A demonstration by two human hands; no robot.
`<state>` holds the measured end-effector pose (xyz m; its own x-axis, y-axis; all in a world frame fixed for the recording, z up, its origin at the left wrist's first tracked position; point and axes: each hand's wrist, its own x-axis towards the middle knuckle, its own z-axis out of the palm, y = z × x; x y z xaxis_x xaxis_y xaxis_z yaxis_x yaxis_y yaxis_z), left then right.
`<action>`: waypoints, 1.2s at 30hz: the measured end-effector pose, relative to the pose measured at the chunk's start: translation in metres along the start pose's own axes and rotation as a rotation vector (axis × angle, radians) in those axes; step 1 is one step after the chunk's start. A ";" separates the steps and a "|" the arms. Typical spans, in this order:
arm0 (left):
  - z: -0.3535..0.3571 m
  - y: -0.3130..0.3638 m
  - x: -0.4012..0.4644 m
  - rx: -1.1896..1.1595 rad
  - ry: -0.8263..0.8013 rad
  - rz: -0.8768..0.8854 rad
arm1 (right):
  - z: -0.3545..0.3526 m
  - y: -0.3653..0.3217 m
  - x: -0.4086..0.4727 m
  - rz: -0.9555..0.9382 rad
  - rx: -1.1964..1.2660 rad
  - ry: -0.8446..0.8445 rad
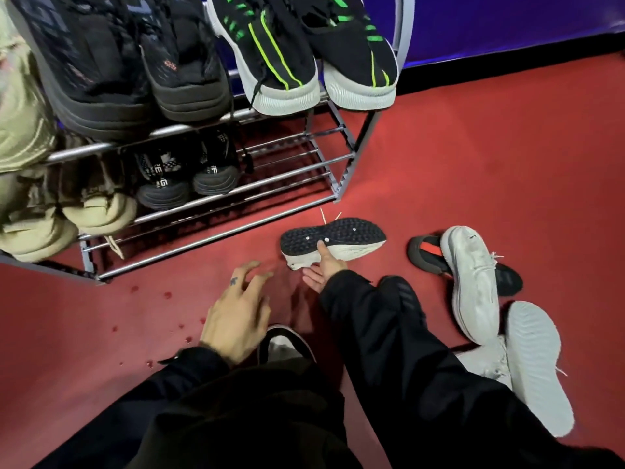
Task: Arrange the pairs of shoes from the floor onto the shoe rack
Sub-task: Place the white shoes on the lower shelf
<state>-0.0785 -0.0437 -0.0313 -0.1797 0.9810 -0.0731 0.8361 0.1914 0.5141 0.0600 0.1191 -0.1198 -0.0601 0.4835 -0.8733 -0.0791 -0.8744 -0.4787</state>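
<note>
Right hand (323, 269) grips a black-soled sneaker (333, 239), thumb across the sole, sole turned up, just in front of the metal shoe rack (270, 177) on the red floor (490, 157). Left hand (236, 309) hovers spread, holding nothing. White sneakers (477, 282) lie right of the rack.

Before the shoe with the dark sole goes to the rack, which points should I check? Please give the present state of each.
1. Right hand grips dark-soled shoe: ok, thumb on sole.
2. Left hand free: ok, fingers spread, holding nothing.
3. Free space on shoe rack: ok, lower bars at right bare.
4. Its partner located: cannot tell.
5. White shoes on floor clear of path: ok.
</note>
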 end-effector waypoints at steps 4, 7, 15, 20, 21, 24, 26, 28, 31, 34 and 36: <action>0.001 -0.003 -0.002 -0.025 -0.029 -0.014 | 0.006 -0.008 0.003 -0.066 0.017 0.059; 0.001 0.001 -0.002 -0.034 -0.025 -0.029 | -0.002 -0.009 -0.008 -0.198 0.049 0.151; 0.001 0.046 0.011 -0.850 -0.388 -0.355 | -0.018 0.032 -0.110 -0.530 -0.089 -0.048; 0.003 0.054 0.011 -1.342 -0.316 -0.631 | -0.040 0.024 -0.148 -0.465 -0.091 -0.332; 0.003 0.053 0.011 -1.432 -0.326 -0.684 | -0.047 0.021 -0.151 -0.485 -0.131 -0.324; -0.006 0.052 0.011 -1.486 -0.347 -0.759 | -0.068 0.009 -0.152 -0.452 -0.170 -0.172; -0.012 0.062 0.015 -1.449 -0.367 -0.712 | -0.088 0.004 -0.148 -0.419 -0.176 -0.068; -0.009 0.075 0.023 -1.380 -0.388 -0.672 | -0.112 0.000 -0.144 -0.410 -0.210 -0.006; 0.010 0.094 0.034 -1.329 -0.429 -0.689 | -0.143 -0.003 -0.144 -0.382 -0.272 0.047; 0.044 0.099 0.044 -1.278 -0.459 -0.655 | -0.175 -0.001 -0.146 -0.369 -0.244 0.127; 0.067 0.098 0.050 -1.231 -0.488 -0.589 | -0.200 0.004 -0.142 -0.357 -0.212 0.201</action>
<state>0.0292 0.0260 -0.0414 0.0678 0.7313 -0.6787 -0.3074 0.6625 0.6831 0.2672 0.0389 -0.0156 0.1295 0.7571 -0.6403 0.1472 -0.6533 -0.7427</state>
